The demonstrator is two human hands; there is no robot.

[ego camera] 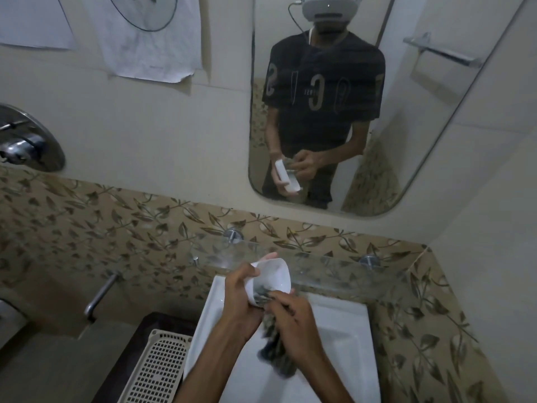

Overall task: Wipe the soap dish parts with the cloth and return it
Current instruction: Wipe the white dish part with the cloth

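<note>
A white soap dish part (274, 276) is held tilted above the white sink (345, 330), its hollow side facing me. My left hand (242, 301) grips it around its left edge. My right hand (293, 324) holds a dark patterned cloth (276, 347) and presses a bunched end of it into the lower inside of the dish. The rest of the cloth hangs down over the basin. The mirror shows the same hold from the front.
A glass shelf (334, 264) on metal pegs runs along the leaf-patterned tile just behind the dish. A mirror (334, 112) hangs above it. A beige perforated basket (158, 370) stands left of the sink. A chrome tap handle (100, 295) and wall valve (26, 141) are at left.
</note>
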